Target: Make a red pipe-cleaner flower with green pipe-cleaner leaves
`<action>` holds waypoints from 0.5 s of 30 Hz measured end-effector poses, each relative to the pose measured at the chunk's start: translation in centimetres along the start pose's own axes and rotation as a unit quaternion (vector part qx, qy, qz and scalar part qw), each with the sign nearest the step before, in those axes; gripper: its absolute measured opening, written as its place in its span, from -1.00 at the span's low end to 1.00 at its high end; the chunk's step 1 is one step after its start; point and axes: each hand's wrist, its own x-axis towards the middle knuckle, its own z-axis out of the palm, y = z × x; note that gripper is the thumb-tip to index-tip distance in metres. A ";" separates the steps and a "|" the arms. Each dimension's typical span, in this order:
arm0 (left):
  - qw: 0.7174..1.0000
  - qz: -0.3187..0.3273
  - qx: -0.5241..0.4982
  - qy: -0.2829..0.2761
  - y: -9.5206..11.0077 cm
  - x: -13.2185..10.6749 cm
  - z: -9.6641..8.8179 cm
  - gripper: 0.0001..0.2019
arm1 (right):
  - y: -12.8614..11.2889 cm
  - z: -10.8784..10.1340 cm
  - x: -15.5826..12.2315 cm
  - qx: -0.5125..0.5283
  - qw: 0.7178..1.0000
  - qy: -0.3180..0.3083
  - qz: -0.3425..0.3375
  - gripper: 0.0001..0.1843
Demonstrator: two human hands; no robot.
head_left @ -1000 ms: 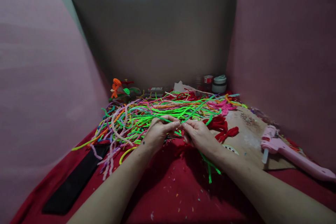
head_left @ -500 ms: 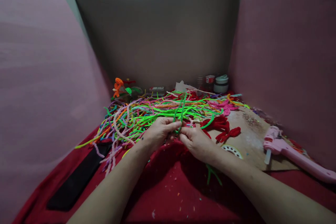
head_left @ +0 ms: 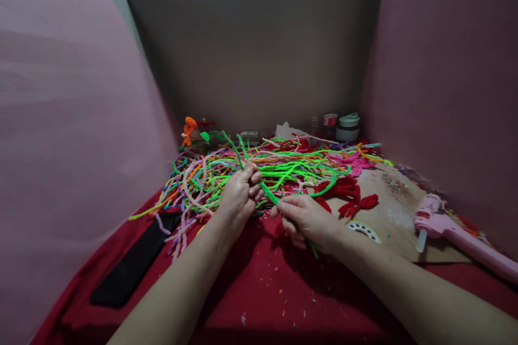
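Note:
Green pipe cleaners (head_left: 267, 192) stretch on a slant between my two hands, above the red cloth. My left hand (head_left: 242, 190) is closed around their upper part, and two loose ends stick up beyond the fist. Lower and to the right, my right hand (head_left: 303, 218) pinches the same stems, with a short end poking out below the fingers. Behind both hands lies a wide heap of pipe cleaners (head_left: 291, 170) in bright green, pink, orange and other colours. How many stems I hold cannot be made out.
A pink glue gun (head_left: 435, 218) rests on a brown board (head_left: 388, 210) at right, near a white ring-shaped spool (head_left: 363, 230) and red fuzzy pieces (head_left: 358, 205). A black flat item (head_left: 129, 269) lies left on the red cloth (head_left: 243, 291). An orange flower (head_left: 189, 130) and a lidded jar (head_left: 348, 127) stand behind.
My hands have moved apart along the green stems, the left up and leftward, the right slightly down. The stems have tilted from near upright to a slant. The view has shifted slightly.

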 end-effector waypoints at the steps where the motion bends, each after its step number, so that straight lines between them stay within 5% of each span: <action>1: 1.000 0.021 0.008 0.016 0.4 0.2 -0.3 -0.81 | 0.1 0.0 -0.1 0.022 1.000 -0.012 0.009 -0.80; 15: 0.997 0.036 0.015 0.074 3.0 0.6 -0.9 -0.80 | 0.2 0.2 -0.3 0.109 0.984 -0.142 0.015 -0.80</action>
